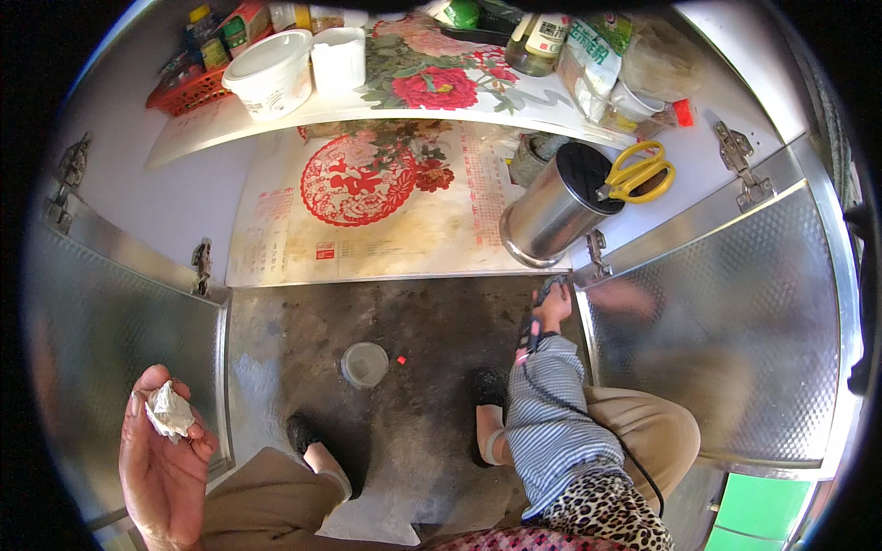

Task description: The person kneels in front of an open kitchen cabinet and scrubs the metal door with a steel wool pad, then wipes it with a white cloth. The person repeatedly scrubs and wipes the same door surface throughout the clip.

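My left hand (165,475) is raised at the lower left, palm up, with its thumb and fingers closed on a crumpled white tissue or wad of paper (170,411). My right hand (552,306) reaches forward to the front edge of the cabinet's lower shelf (386,258), beside the right door's lower hinge (598,253). Something dark lies over its fingers, and whether it grips anything cannot be made out. Just above that hand stands a stainless-steel knife holder (555,213) with a black top. Yellow-handled scissors (639,178) are stuck in it.
Open metal doors (131,337) flank me left and right. The upper shelf holds a white lidded tub (272,76), a red basket (189,93), a glass bottle (534,52) and bags. A stone mortar (534,157) sits behind the holder. On the floor lie a round lid (365,365) and a red scrap (402,359).
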A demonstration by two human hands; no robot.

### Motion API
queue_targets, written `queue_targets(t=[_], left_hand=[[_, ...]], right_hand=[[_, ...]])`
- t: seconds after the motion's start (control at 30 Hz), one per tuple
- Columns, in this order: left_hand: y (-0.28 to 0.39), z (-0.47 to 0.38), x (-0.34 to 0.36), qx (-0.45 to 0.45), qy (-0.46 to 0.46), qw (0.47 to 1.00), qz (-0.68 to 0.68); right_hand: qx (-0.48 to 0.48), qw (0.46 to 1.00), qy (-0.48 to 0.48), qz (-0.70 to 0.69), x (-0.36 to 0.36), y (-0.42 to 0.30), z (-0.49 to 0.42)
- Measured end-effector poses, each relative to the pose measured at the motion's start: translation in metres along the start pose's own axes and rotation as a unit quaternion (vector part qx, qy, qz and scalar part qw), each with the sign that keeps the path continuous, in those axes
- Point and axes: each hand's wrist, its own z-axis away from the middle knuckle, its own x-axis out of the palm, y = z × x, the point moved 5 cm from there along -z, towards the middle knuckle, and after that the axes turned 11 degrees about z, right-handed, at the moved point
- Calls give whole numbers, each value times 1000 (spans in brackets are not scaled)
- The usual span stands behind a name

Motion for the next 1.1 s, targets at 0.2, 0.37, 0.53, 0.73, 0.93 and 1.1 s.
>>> queue_targets(t=[0.2, 0.37, 0.53, 0.73, 0.93, 1.1], left_hand=[[1, 2, 1, 3, -5, 1000, -3], [-3, 0, 3, -16, -9, 1000, 8], [-1, 0, 6, -17, -39, 999, 0], [-5, -1, 10, -21, -27, 999, 0], [-4, 1, 16, -25, -43, 999, 5], [-1, 4, 10, -17, -12, 1000, 11]], right_hand=[[-118, 977, 2, 175, 32, -1, 37], [-28, 987, -110, 116, 35, 31, 63], [56, 998, 12, 17, 10, -9, -46], [-1, 1000, -7, 14, 16, 19, -49], [28, 1000, 10, 6, 11, 15, -31], [73, 995, -50, -40, 34, 3, -7]])
